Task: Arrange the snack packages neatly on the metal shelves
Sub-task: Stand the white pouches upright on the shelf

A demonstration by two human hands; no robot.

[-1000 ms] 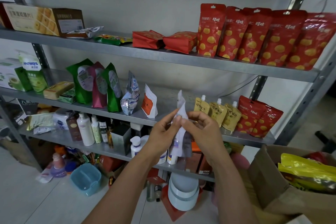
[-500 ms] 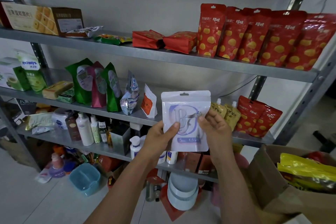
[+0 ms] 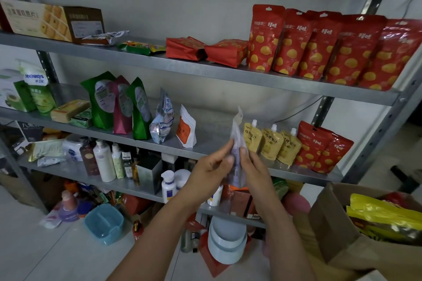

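White and pale lilac, the thin pouch is at the centre of the frame, turned edge-on to the camera and pinched from both sides; the left hand presses its left face between thumb and fingertips, and the right hand grasps its right face in the same way, so both hands are closed on this one pouch; its top corner points up above the fingers, and its lower end hangs below them, in front of the front edge of the middle shelf; the pouch is held in the air and does not rest on the shelf.

Just right of the pouch, three yellow spout pouches stand in a row on the same shelf; beside them, further right, two red spotted bags lean together; to the left of the hands stands a white pouch with an orange label.

Higher, on the upper shelf, five taller red spotted bags stand side by side at the upper right of the frame; at the lower right an open cardboard box holds yellow packages.
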